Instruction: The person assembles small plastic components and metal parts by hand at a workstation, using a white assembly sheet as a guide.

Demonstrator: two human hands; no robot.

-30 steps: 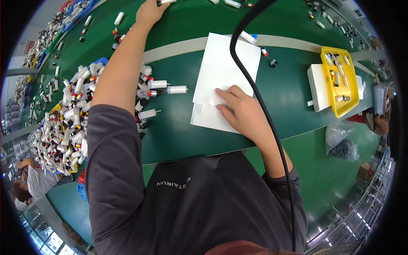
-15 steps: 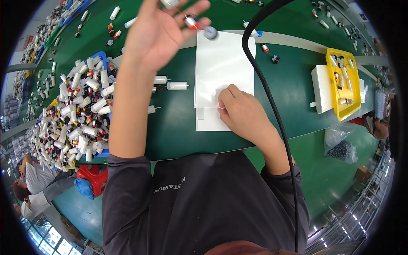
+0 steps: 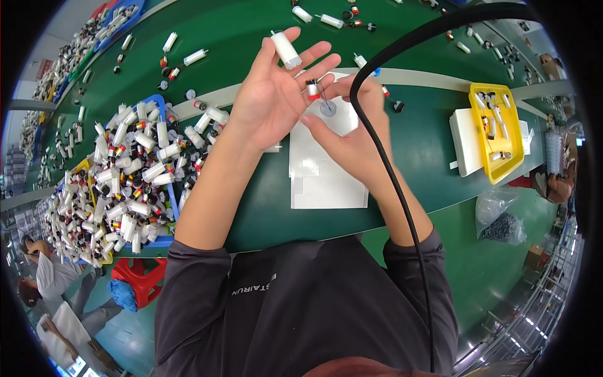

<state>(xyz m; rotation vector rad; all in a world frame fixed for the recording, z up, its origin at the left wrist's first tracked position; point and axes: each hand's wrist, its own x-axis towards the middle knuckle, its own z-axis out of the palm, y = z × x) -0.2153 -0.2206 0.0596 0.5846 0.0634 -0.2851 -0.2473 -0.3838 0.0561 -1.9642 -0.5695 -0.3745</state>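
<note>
My left hand (image 3: 267, 103) is palm up over the bench, its fingers apart. A white plastic cylinder (image 3: 286, 50) with a thin tip rests across its thumb and fingers. Beside its lower fingers hangs a small black, white and red part (image 3: 313, 90) with a clear disc (image 3: 328, 108). My right hand (image 3: 358, 141) is close by, its thumb apart from the fingers, around the disc; whether it touches the disc is unclear. The black cable crosses in front of its fingers. Beneath both hands lie white sheets (image 3: 330, 191) with small pale labels.
At left, blue bins (image 3: 173, 195) are heaped with white cylinders and small parts. A yellow tray (image 3: 518, 147) with several cylinders leans on a white stack (image 3: 468, 141) at right. A thick black cable (image 3: 405, 182) crosses in front. More cylinders (image 3: 330, 21) lie on the far green surface.
My left hand has moved right and nearer with the cylinder and small part. My right hand has left the sheet and moved up beside it, its thumb and fingers parting.
</note>
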